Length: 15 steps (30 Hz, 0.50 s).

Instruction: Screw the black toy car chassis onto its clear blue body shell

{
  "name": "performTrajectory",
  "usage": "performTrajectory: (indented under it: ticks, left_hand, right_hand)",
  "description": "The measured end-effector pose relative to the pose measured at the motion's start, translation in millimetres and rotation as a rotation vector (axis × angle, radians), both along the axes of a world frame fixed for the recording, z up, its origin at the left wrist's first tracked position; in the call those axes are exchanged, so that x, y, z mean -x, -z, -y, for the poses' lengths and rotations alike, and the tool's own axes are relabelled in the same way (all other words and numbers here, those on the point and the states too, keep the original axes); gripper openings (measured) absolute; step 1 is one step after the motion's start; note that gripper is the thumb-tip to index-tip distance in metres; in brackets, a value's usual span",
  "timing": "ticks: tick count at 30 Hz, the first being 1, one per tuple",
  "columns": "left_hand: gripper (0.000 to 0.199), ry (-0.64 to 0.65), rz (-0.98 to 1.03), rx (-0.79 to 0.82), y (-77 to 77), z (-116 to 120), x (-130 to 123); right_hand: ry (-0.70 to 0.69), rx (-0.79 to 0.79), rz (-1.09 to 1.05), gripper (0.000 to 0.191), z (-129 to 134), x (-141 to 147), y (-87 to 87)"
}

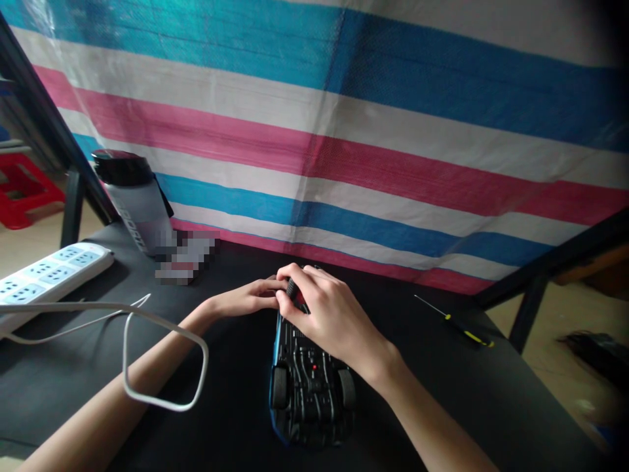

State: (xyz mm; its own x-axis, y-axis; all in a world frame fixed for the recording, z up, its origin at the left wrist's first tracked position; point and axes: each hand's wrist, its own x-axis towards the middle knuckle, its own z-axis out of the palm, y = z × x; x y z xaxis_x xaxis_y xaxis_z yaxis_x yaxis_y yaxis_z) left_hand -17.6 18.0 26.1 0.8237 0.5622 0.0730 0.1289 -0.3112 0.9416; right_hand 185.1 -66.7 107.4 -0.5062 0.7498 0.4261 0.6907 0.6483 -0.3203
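Observation:
A toy car (314,377) lies upside down on the black table, its dark underside facing up and a strip of blue body showing along the left edge. Two of its wheels are visible at the near end. At the far end, my right hand (327,308) is closed, with thumb and forefinger around a black ribbed wheel (291,289). My left hand (253,295) reaches in from the left, fingers closed against the same far corner of the car. A bit of red shows beneath my right fingers; the rest of that end is hidden.
A screwdriver (466,330) with a yellow and black handle lies to the right. On the left are a white power strip (59,278), a looped white cable (204,367), a bottle (140,210) and a blurred packet (189,259). Striped sheeting (314,157) hangs behind the table.

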Motion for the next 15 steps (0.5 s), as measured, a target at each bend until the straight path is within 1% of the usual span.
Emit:
performTrajectory:
  ticks: [3,6,9,11,15]
  left_hand:
    - [0.033,-0.028,-0.004,-0.018,-0.6,0.6,-0.1]
    - [0.035,-0.031,-0.022,-0.009,-0.5,1.1,-0.1]
    - [0.038,-0.04,-0.009,-0.002,-0.3,1.6,-0.2]
    - [0.037,-0.051,-0.003,0.004,-0.5,2.1,-0.4]
    - [0.036,-0.051,0.0,0.011,-2.0,3.2,-1.0]
  right_hand:
    - [0.025,0.005,0.038,0.008,-0.1,0.1,-0.4]
    - [-0.018,-0.005,0.02,0.014,0.2,0.6,-1.9]
    - [0.006,-0.011,0.03,0.011,0.0,1.2,-3.3]
    - [0.015,-0.009,0.039,0.013,-0.6,1.0,-4.0]
    - [-0.06,-0.036,0.036,0.014,-1.0,-0.5,-5.6]
